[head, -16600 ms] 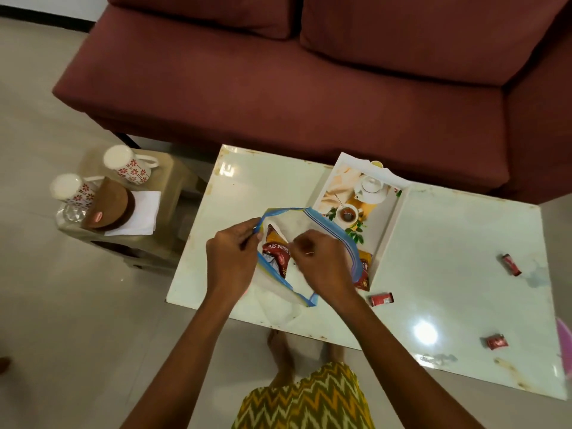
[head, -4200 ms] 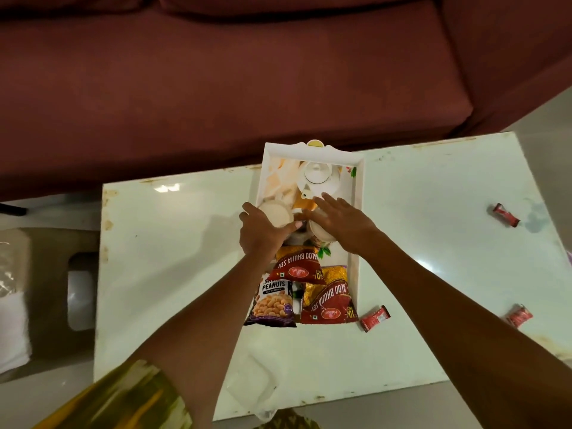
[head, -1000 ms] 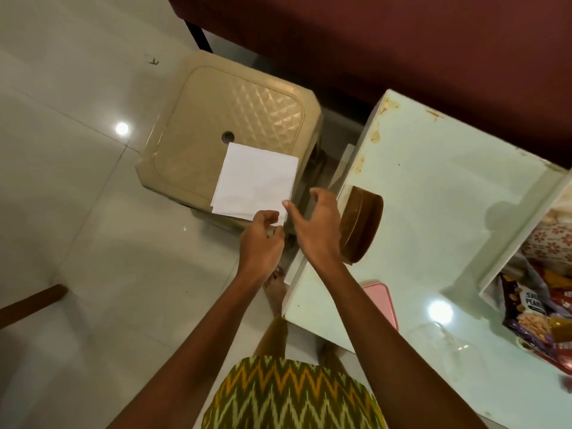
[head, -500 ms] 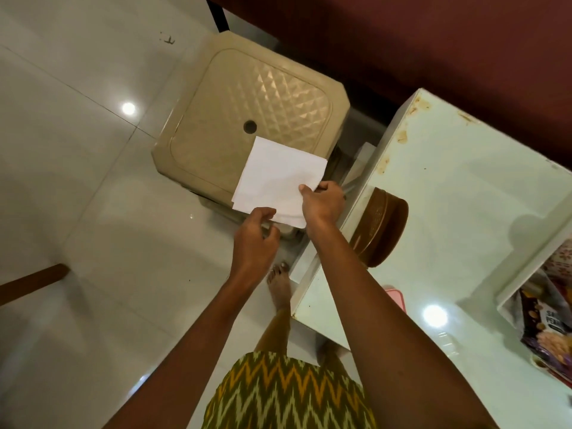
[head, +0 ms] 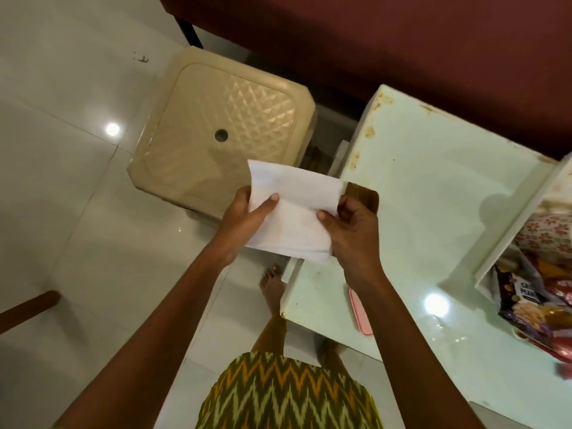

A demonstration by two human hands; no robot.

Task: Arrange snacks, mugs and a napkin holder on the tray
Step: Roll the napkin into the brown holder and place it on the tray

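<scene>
Napkins (head: 294, 212), a white folded stack, sat between both hands over the gap between beige stool (head: 216, 128) and table (head: 433, 187). I had the left hand (head: 244, 212) pinching the left edge, thumb on top, and the right hand (head: 353, 233) pinching the right edge, just in front of the brown napkin holder (head: 363, 195). Snack packets (head: 526, 305) lay in the tray (head: 520, 218), far right.

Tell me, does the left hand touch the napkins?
Touching. The head view shows the left hand gripping the napkins at their left edge, with the thumb pressed on top.
</scene>
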